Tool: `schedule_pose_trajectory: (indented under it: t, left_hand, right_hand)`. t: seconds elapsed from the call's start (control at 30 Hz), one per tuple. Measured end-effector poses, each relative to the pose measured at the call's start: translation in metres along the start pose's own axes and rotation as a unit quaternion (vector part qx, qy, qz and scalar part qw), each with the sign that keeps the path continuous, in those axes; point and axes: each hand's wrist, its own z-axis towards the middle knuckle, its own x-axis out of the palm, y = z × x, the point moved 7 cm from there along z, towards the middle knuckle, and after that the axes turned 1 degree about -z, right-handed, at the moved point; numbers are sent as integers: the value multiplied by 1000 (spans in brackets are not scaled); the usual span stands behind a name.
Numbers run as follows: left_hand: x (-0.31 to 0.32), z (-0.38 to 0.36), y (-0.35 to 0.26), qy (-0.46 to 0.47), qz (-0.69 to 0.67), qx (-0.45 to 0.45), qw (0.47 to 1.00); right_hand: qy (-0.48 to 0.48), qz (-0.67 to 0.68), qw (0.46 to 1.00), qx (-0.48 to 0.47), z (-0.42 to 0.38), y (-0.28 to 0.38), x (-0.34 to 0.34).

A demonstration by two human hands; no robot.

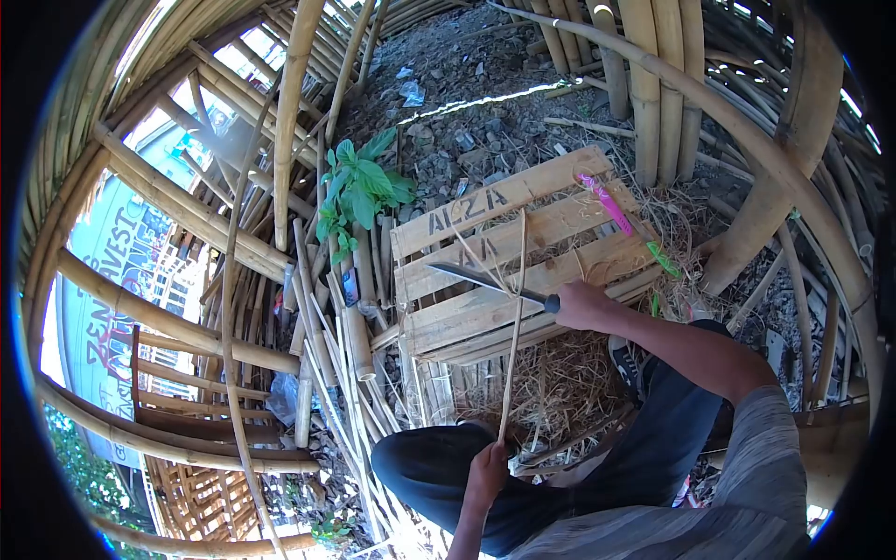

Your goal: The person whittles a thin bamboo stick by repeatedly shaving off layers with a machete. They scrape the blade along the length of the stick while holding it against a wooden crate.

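My right hand (581, 306) is closed around the dark handle of a knife (469, 274), its long blade pointing left over a slatted wooden crate (551, 265). In my left hand (488, 472), near my knee, is the lower end of a thin bamboo strip (514, 366). The strip runs up from that hand and crosses the knife near the handle, its upper part lying over the crate. Thin slivers (485, 252) fan out from the strip by the blade. Dark stenciled letters mark the crate's slats.
Dry shavings (569, 397) pile up below the crate. A pink strip (605, 203) and a green strip (664, 259) lie at its right edge. Left of it are a leafy plant (359, 191) and loose bamboo pieces (355, 341). Bamboo poles (187, 322) frame the left side.
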Motion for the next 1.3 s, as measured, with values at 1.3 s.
schedule_pose_trajectory:
  t: [1.3]
  left_hand:
    - [-32, -2, -14, -89, 108, 93, 986]
  right_hand:
    - [-2, -122, 989, -85, -2, 15, -50]
